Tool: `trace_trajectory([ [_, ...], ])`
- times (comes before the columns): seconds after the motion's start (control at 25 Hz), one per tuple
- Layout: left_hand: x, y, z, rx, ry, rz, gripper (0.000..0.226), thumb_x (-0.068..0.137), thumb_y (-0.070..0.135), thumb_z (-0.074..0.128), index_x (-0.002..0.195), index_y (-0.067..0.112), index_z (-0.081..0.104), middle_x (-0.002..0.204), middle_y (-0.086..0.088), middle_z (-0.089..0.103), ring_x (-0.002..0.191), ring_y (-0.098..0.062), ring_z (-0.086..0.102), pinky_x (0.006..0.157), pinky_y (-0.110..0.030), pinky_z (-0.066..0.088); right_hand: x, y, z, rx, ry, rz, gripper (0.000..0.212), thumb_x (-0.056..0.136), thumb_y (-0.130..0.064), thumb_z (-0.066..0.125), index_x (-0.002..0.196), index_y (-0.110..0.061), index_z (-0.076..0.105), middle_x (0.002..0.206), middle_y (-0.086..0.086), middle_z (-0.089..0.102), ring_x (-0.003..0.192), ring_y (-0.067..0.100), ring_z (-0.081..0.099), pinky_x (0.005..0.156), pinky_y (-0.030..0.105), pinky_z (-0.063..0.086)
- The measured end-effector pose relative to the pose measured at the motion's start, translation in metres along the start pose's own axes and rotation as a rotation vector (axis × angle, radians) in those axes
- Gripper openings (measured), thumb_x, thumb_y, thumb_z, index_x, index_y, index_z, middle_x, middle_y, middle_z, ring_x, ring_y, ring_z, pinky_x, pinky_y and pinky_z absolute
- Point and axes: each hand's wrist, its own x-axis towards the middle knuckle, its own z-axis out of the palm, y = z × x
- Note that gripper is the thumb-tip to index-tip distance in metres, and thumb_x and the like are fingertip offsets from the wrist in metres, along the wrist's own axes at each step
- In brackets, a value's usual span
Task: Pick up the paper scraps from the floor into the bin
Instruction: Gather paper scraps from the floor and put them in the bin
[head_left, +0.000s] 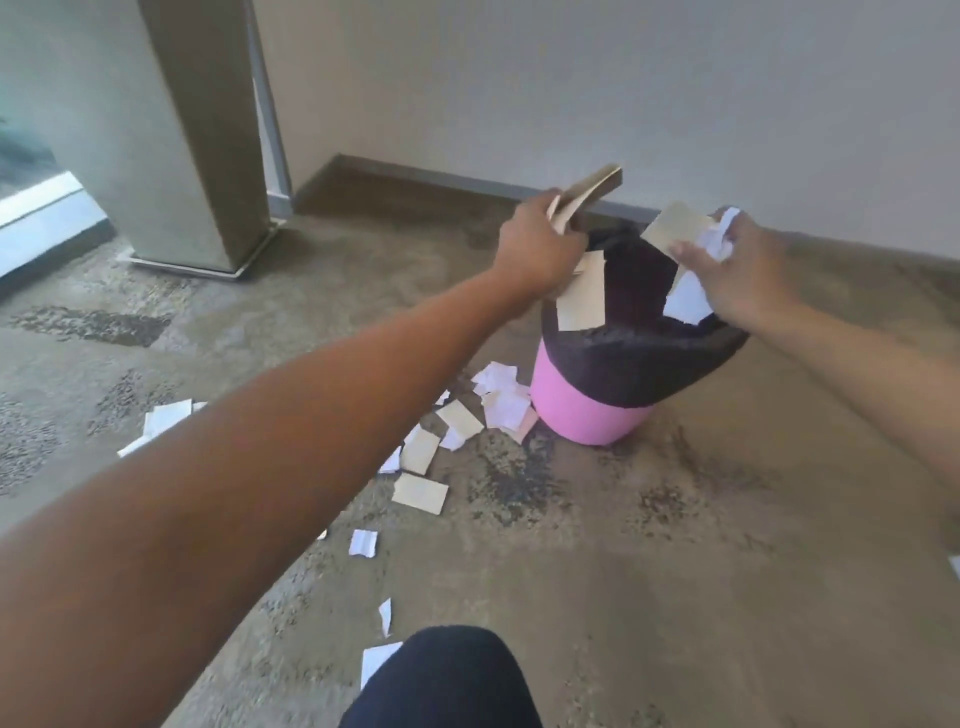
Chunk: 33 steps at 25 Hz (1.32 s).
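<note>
A pink bin (587, 410) lined with a black bag (639, 364) stands on the carpet near the wall. My left hand (535, 249) is over its left rim, shut on tan paper scraps (582, 200); one tan piece (582, 296) hangs below the hand. My right hand (737, 280) hovers over the right rim and holds tan and white paper scraps (691, 234). Several white and tan scraps (457, 431) lie on the floor left of the bin, trailing toward my knee (447, 680).
A grey pillar (197, 135) with a base plate stands at the back left beside a glass edge. A dark skirting board (415, 174) runs along the white wall behind the bin. Brown mottled carpet (675, 545) spreads to the right.
</note>
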Motion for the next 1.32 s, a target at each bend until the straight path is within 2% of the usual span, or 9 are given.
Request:
trace_trajectory([
  [0.16,0.035,0.015,0.058,0.186,0.01,-0.076,0.042,0.085,0.011,0.055,0.127,0.016,0.057,0.117,-0.014,0.064,0.106,-0.033,0.063,0.09,-0.039,0.054,0.02,0.027,0.008,-0.035,0.016,0.197,0.036,0.096,-0.024,0.057,0.12,0.002,0.05,0.122,0.02,0.058,0.112,0.036,0.057,0.086,0.036,0.045],
  [0.36,0.055,0.0,0.105,0.247,-0.02,-0.204,0.043,0.086,0.014,0.057,0.128,0.015,0.049,0.128,-0.018,0.055,0.115,-0.038,0.056,0.094,-0.039,0.048,0.03,0.045,0.022,-0.042,-0.067,0.3,0.05,0.091,-0.025,0.066,0.129,-0.003,0.043,0.134,0.02,0.046,0.119,0.033,0.052,0.091,0.032,0.041],
  [0.6,0.059,0.005,0.135,0.302,-0.24,-0.286,0.11,0.075,0.051,0.077,0.153,0.018,0.006,0.154,-0.022,0.02,0.138,-0.039,0.031,0.108,-0.049,0.037,0.042,0.069,0.001,0.229,-0.16,0.491,0.08,0.076,-0.012,0.084,0.14,-0.016,0.035,0.143,0.011,0.038,0.12,0.028,0.052,0.082,0.041,0.059],
  [0.72,0.064,0.009,0.133,0.216,-0.29,-0.253,0.094,0.083,0.052,0.067,0.153,0.013,0.017,0.156,-0.018,0.022,0.139,-0.037,0.033,0.106,-0.05,0.043,0.044,0.072,-0.002,0.214,-0.168,0.497,0.069,0.081,-0.005,0.078,0.138,-0.016,0.042,0.144,0.013,0.04,0.12,0.032,0.054,0.087,0.046,0.058],
  [0.84,0.058,0.009,0.12,0.134,-0.247,-0.14,0.054,0.093,0.04,0.058,0.136,0.009,0.049,0.14,-0.014,0.045,0.122,-0.029,0.052,0.082,-0.046,0.059,0.034,0.065,0.001,-0.109,-0.146,0.272,0.05,0.084,-0.016,0.076,0.13,-0.015,0.055,0.138,0.011,0.05,0.124,0.03,0.052,0.098,0.036,0.047],
  [0.96,0.038,-0.002,0.089,0.22,-0.074,0.044,0.03,0.089,0.021,0.06,0.114,0.006,0.064,0.123,-0.014,0.055,0.109,-0.027,0.059,0.091,-0.035,0.053,0.009,0.042,0.004,-0.239,-0.141,0.007,0.04,0.088,-0.018,0.072,0.125,-0.016,0.058,0.136,0.01,0.049,0.12,0.027,0.052,0.095,0.03,0.039],
  [1.04,0.018,-0.016,0.064,0.281,-0.05,0.1,0.025,0.086,0.015,0.06,0.109,0.007,0.066,0.116,-0.009,0.055,0.103,-0.022,0.057,0.087,-0.022,0.044,-0.012,0.023,0.008,-0.249,-0.155,-0.165,0.037,0.088,-0.014,0.069,0.123,-0.017,0.057,0.134,0.009,0.047,0.121,0.026,0.049,0.1,0.033,0.038],
  [1.16,-0.015,-0.057,0.012,0.398,-0.124,0.134,0.025,0.085,0.01,0.06,0.109,0.007,0.066,0.113,-0.008,0.055,0.107,-0.025,0.055,0.088,-0.02,0.039,-0.057,-0.007,0.035,-0.161,-0.247,-0.43,0.032,0.087,-0.008,0.064,0.117,-0.018,0.056,0.125,0.002,0.049,0.119,0.017,0.044,0.103,0.031,0.037],
  [1.32,-0.067,-0.135,-0.054,0.523,-0.252,0.03,0.027,0.086,0.01,0.063,0.113,0.008,0.063,0.119,-0.014,0.051,0.101,-0.028,0.058,0.082,-0.022,0.042,-0.145,-0.019,0.108,-0.061,-0.505,-0.481,0.035,0.084,-0.008,0.065,0.116,-0.02,0.055,0.122,-0.005,0.049,0.118,0.007,0.037,0.106,0.029,0.033],
])
